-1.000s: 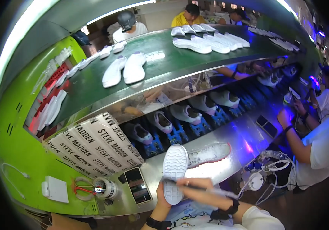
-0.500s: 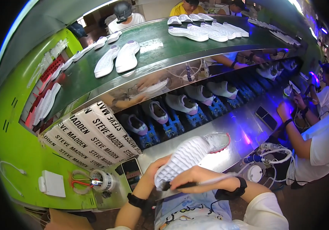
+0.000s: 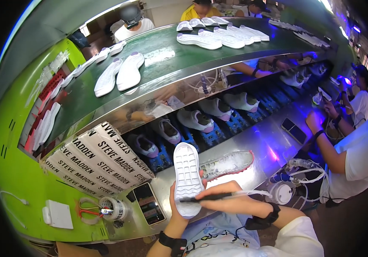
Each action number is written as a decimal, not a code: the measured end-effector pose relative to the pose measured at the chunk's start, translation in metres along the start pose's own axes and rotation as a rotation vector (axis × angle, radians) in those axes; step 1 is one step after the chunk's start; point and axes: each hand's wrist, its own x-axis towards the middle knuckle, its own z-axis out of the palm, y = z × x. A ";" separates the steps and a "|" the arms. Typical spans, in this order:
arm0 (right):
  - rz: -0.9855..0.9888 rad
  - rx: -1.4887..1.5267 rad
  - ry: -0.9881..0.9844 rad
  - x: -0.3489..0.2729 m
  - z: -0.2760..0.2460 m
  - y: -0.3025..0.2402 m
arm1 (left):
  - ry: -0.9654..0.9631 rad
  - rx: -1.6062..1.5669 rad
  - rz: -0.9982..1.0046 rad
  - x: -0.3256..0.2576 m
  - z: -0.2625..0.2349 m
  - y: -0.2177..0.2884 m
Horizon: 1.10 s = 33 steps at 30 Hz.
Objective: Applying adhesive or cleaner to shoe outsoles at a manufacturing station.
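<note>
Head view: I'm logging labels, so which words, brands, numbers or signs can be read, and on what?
I won't copy wording or brands, only say where print stands:
Striped white-and-grey box: large dark capitals in repeated rows, legible.
White round container: dark capitals on its side, only partly in view.
Lit phone: marks on its screen too small to read.
Held white sole: no readable text.

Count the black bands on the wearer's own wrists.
2: a left band around the wrist of the left hand, which holds the white sole, and a right band around the wrist of the right hand.
</note>
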 end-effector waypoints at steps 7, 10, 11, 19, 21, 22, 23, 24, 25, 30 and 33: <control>-0.398 -0.280 -0.073 0.004 0.031 0.021 | -0.021 -0.339 -0.086 0.005 -0.009 0.002; -0.211 -0.098 0.065 0.012 0.018 0.018 | 0.160 -0.061 0.092 0.002 0.000 0.002; -0.115 -0.033 -0.149 0.006 0.021 0.014 | 0.036 -0.164 -0.010 0.002 0.004 0.006; 0.411 0.077 -0.482 0.008 -0.009 -0.006 | -0.069 0.196 -0.266 0.009 0.007 0.033; -0.052 0.021 -0.372 0.010 -0.012 -0.009 | 0.179 0.283 -0.286 0.017 0.017 0.032; -0.272 -0.113 -0.389 0.009 -0.009 0.000 | 0.141 0.245 -0.392 0.016 0.026 0.033; -0.359 -0.138 -0.404 0.008 -0.009 0.000 | 0.102 0.211 -0.491 0.015 0.035 0.037; -0.229 -0.202 -0.464 0.004 -0.015 -0.004 | 0.285 0.320 -0.460 0.013 0.034 0.035; -0.099 -0.264 -0.523 0.001 -0.021 -0.010 | 0.329 0.311 -0.542 0.016 0.040 0.034; -0.342 -0.225 -0.371 -0.003 -0.025 -0.007 | 0.413 0.515 -0.768 0.036 0.056 0.034; -0.200 -0.159 -0.375 -0.008 -0.042 -0.010 | 0.411 0.595 -0.851 0.041 0.063 0.037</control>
